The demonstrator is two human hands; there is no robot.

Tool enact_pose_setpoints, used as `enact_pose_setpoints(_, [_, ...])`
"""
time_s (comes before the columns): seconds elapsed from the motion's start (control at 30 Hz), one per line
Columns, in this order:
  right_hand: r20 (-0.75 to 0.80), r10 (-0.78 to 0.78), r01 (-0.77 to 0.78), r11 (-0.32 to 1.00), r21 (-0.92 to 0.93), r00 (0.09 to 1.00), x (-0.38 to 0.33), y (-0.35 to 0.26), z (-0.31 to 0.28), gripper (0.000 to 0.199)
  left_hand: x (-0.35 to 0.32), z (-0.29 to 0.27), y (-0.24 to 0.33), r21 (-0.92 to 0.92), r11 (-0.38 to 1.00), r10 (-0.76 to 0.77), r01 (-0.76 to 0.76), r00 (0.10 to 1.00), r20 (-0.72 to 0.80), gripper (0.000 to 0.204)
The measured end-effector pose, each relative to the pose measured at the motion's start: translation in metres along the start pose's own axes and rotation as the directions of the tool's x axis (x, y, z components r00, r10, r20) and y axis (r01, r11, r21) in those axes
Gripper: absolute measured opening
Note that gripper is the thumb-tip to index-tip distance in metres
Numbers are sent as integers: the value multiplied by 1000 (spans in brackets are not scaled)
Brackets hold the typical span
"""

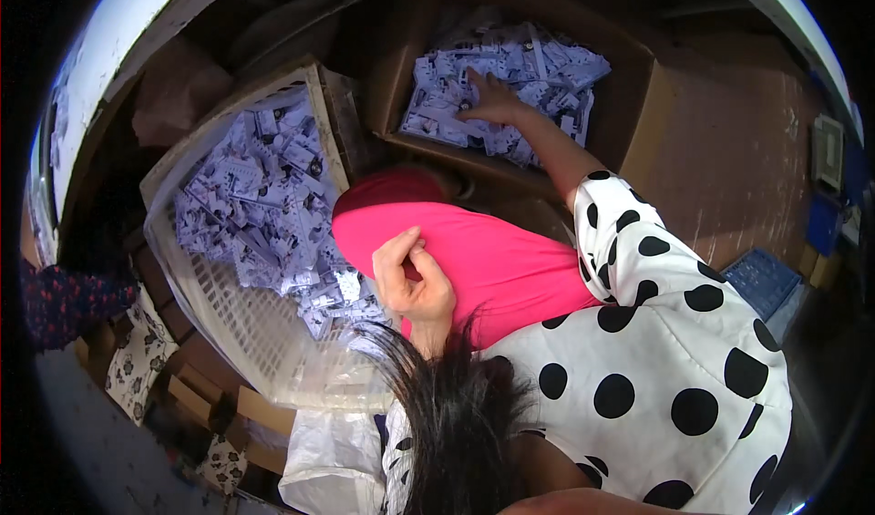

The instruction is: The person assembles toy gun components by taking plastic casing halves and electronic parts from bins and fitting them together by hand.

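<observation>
The right hand (492,100) reached into the carton (633,100) at one o'clock, its fingers spread loosely over the white parts (570,68) heaped there. The left hand (421,287), just off centre toward seven, was curled in front of the pink cloth (510,264); I could not tell whether it held anything. More parts filled the crate (214,287) at nine. Raking too hard could have pushed pieces over the carton's near edge, and a sleeve might have snagged on its wall. A scuffed brown surface (711,159) lay toward two, a blue tray (761,283) at three, small boxes (196,395) at eight, a white sack (333,465) at seven.
</observation>
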State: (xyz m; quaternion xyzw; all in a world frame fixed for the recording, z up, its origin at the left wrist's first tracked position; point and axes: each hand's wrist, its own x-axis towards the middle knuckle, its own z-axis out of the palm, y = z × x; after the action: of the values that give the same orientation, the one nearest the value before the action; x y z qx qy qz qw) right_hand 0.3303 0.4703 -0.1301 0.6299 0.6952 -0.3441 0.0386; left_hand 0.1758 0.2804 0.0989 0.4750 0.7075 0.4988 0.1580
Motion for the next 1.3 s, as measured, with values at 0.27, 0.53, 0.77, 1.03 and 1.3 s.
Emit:
enact_pose_setpoints(0.27, [-110, -176, 168, 982, -81, 978, -48, -15, 8, 48, 3, -5, -2, 31, 1000, 0, 0, 1000, -5, 23])
enact_pose_setpoints(0.53, [-244, -420, 368, 900, -234, 874, -55, 17, 38, 23, 3, -2, 3, 39, 997, 58, -59, 998, 31, 21])
enact_pose_setpoints(0.77, [-350, -535, 448, 842, -300, 769, -94, 3, -26, 22, 12, -2, 20, 161, 987, -31, 7, 988, 148, 19])
enact_pose_setpoints(1.03, [-424, -667, 654, 729, -202, 612, -217, -92, -144, 17, 32, 8, 51, -624, 442, -550, 644, 744, 379, 73])
enact_pose_setpoints(1.3, [-609, -685, 912, 362, 192, 400, -295, -110, -170, 34, -6, -58, 63, -704, 600, -352, 379, 916, 192, 44])
